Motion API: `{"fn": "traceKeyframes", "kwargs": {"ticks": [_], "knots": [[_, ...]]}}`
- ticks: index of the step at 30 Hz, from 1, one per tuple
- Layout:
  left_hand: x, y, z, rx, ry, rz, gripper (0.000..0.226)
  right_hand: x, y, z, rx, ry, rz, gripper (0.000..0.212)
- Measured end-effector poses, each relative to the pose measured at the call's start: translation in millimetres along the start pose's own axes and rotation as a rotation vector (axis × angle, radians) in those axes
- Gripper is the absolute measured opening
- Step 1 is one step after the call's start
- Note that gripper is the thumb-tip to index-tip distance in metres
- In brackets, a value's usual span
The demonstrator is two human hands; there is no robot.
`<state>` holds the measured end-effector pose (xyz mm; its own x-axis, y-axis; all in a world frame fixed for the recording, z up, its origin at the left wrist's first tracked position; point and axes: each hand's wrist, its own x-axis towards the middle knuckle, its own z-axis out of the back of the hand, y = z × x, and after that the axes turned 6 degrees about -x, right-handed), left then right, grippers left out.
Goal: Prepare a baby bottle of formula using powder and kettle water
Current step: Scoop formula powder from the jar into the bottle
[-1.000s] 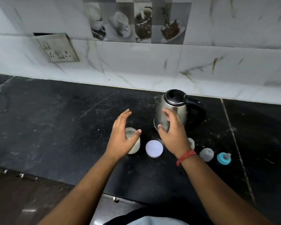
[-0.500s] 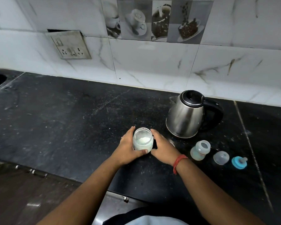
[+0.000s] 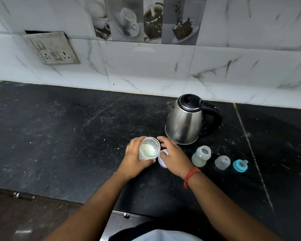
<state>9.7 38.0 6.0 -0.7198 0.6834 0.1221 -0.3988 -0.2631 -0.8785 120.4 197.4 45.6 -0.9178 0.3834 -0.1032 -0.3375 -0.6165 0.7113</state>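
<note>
My left hand (image 3: 133,162) grips a small clear jar of white powder (image 3: 149,149), which has no lid on and is held just above the black counter (image 3: 68,136). Beside the jar, my right hand (image 3: 175,159) has loosely bent fingers and lies over a round white lid (image 3: 162,164) on the counter. Its fingertips are close to the jar's rim. A steel kettle (image 3: 184,122) with a black lid and handle stands behind my right hand. To the right stands an uncapped baby bottle (image 3: 201,156), then a clear dome cap (image 3: 222,162) and a blue teat ring (image 3: 240,165).
A tiled wall runs along the back of the counter, with a socket plate (image 3: 54,48) at the upper left. The counter's front edge passes below my forearms, with a metal drawer front (image 3: 111,221) under it. White specks dust the counter.
My left hand took hold of the powder jar and lifted it slightly. My right hand moved from the kettle to the jar, then came off it over the lid. The view shifted left.
</note>
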Motion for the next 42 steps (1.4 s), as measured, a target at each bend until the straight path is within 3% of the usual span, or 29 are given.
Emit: {"fn": "traceKeyframes", "kwargs": {"ticks": [4, 11, 19, 24, 42], "knots": [[3.8, -13.3, -16.0, 0.051, -0.001, -0.086, 0.078, -3.1, -2.4, 15.1, -0.106, -0.088, 0.074, 0.034], [9.7, -45.4, -41.1, 0.245, -0.019, -0.31, 0.08, -3.2, -2.6, 40.8, -0.478, -0.055, -0.032, 0.036], [13.7, -79.1, -57.8, 0.489, -0.169, -0.475, 0.079, -11.0, -8.2, 60.0, -0.369, -0.185, -0.094, 0.026], [14.0, -86.7, -61.2, 0.447, -0.18, -0.464, 0.076, -9.2, -6.4, 67.4, -0.202, -0.141, -0.07, 0.021], [1.2, -85.4, -50.3, 0.408, -0.199, -0.423, 0.076, 1.2, -1.9, 54.0, -0.225, -0.026, -0.101, 0.03]]}}
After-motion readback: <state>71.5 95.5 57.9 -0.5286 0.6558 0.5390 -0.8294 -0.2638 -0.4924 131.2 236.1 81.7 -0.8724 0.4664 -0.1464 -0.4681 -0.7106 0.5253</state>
